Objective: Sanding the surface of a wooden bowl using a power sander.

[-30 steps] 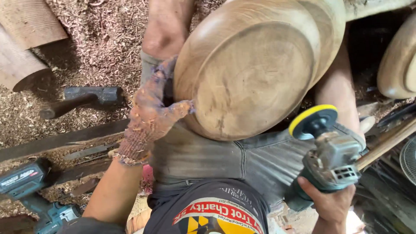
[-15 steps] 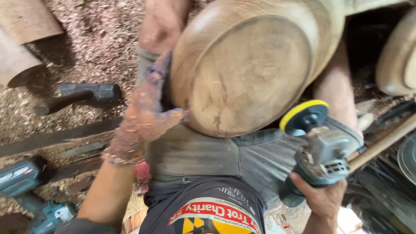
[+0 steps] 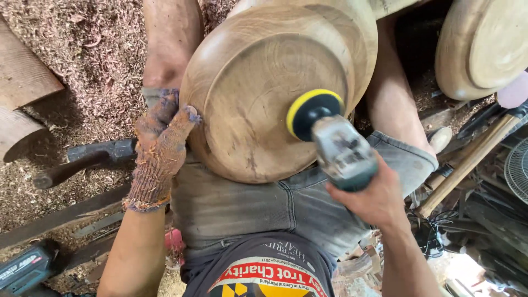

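Head view. I see the bowl (image 3: 258,93), wooden, propped on the person's lap with its base facing the camera. Left hand (image 3: 159,146), in a worn knit glove, is pressed flat on the bowl's left rim, fingers spread rather than curled around it. Right hand (image 3: 374,198) is wrapped tight around the sander (image 3: 341,148); its yellow-edged disc (image 3: 314,113) lies against the bowl's base, right of centre. Shavings (image 3: 82,49) cover the ground. A hammer (image 3: 82,162) lies left of the knee; a second bowl (image 3: 484,47) stands top right.
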